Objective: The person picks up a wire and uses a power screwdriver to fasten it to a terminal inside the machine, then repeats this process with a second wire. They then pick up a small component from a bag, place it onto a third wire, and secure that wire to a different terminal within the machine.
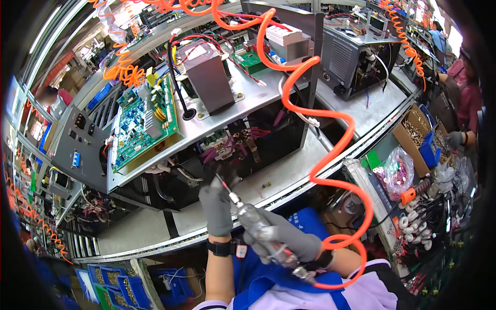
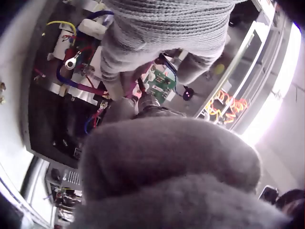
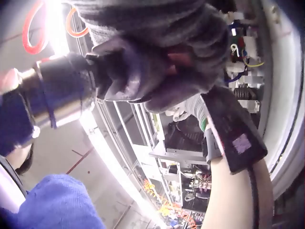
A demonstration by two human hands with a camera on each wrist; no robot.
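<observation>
My right hand [image 1: 289, 235], in a grey glove, grips a pneumatic screwdriver [image 1: 253, 222] with an orange coiled hose. Its thin bit points up and left at an open dark chassis [image 1: 274, 129] holding purple cables [image 1: 253, 133]. Just beside the bit is my gloved left hand [image 1: 216, 209]. In the left wrist view, the left hand [image 2: 162, 36] reaches down with bent fingers around the bit's tip near a pink-purple cable [image 2: 131, 82] and a small green board [image 2: 162, 86]; whether they pinch anything is hidden. The right wrist view shows the right hand [image 3: 157, 52] around the tool.
Above the chassis, a metal shelf [image 1: 206, 121] carries a large green circuit board [image 1: 147, 124] and a transformer [image 1: 209, 80]. The orange hose [image 1: 341, 150] crosses on the right. Screw boxes [image 1: 413, 132] stand at right, blue bins [image 1: 129, 292] at lower left.
</observation>
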